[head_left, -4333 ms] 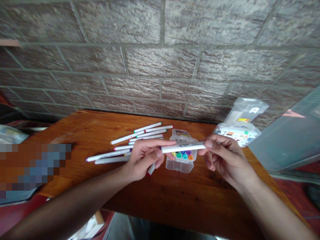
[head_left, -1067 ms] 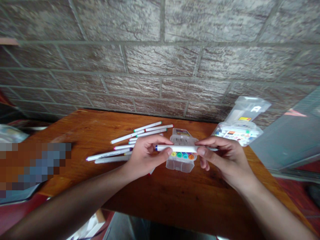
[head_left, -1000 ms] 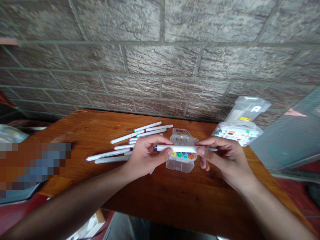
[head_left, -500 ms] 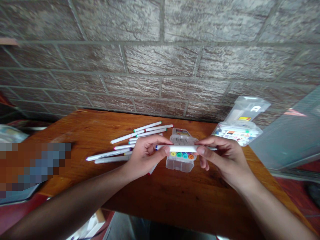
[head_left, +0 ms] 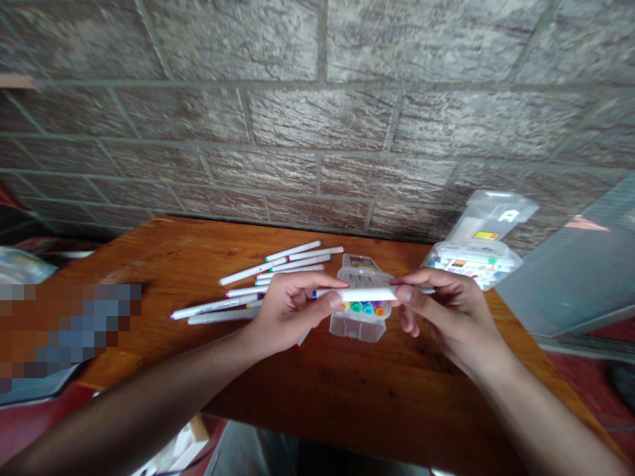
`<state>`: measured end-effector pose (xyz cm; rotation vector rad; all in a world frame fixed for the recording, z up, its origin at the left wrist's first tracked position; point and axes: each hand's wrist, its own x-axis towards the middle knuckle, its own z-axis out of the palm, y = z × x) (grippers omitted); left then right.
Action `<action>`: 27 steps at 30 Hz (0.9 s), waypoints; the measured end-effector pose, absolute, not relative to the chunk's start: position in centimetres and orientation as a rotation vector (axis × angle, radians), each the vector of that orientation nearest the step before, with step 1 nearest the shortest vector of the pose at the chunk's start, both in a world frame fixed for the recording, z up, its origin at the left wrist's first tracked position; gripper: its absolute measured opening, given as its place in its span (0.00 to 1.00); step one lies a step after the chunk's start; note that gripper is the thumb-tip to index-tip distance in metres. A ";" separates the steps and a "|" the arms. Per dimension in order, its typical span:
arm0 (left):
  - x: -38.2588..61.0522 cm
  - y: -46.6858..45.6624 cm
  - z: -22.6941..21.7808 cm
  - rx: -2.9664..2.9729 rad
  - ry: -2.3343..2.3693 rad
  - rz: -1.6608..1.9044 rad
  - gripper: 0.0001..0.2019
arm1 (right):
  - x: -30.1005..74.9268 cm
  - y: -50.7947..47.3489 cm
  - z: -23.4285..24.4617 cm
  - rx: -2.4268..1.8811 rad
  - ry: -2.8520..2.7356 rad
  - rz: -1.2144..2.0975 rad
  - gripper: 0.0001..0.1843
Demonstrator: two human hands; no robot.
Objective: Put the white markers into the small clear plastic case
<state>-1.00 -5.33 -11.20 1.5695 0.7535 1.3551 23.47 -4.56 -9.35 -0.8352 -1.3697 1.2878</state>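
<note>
Marker lies level, pinched at each end by left hand and right hand, just above box on table; loose markers behind, some hidden by left hand; case at right, contents unclear

A reddish wooden table stands against a grey stone-block wall in soft daylight.

Glossy wooden table, rough brick wall
</note>
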 end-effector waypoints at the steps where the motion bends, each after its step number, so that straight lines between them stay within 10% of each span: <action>1: -1.1 -5.4 -11.3 1.538 0.747 1.318 0.12 | 23.4 -4.6 -9.3 -0.838 -1.364 1.289 0.10; 27: -2.0 -5.9 -12.0 1.554 0.582 1.240 0.17 | 23.4 -4.5 -8.6 -0.835 -1.283 1.379 0.12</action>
